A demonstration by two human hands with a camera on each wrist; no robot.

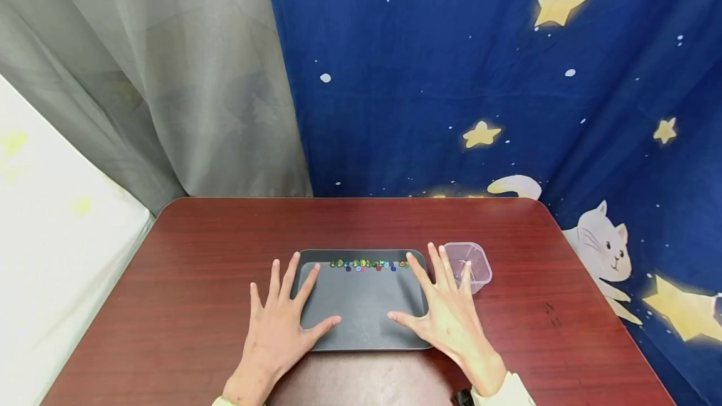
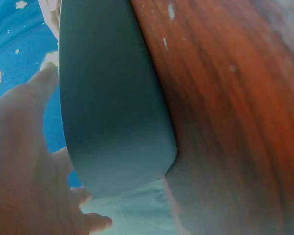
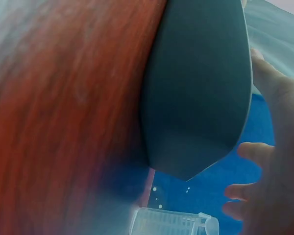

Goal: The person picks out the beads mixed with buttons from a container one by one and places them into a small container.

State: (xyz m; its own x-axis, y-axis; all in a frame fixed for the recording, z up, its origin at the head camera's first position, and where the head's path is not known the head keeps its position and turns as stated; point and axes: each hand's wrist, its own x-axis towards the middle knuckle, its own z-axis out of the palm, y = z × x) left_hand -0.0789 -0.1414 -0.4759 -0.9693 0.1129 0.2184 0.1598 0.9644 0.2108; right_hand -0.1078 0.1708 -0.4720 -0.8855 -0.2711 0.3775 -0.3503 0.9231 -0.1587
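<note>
A dark grey rectangular tray (image 1: 363, 318) lies on the table, with several small, colourful round pieces (image 1: 363, 264), like beads or marbles, in rough rows along its far side. Over the tray's left end my left hand (image 1: 276, 327) is spread, fingers straight and apart. My right hand (image 1: 451, 318) is spread likewise over the right end, its fingers reaching in front of a clear plastic container (image 1: 481, 263). Neither hand holds anything. Both wrist views show the tray's outer wall (image 2: 112, 98) beside the hand; whether the fingers touch the rim I cannot tell.
The reddish-brown wooden table (image 1: 214, 255) has rounded far corners. Behind it hang a grey curtain (image 1: 225, 80) and a blue curtain (image 1: 395, 111) with stars. A small black object (image 1: 462, 397) shows by the right wrist.
</note>
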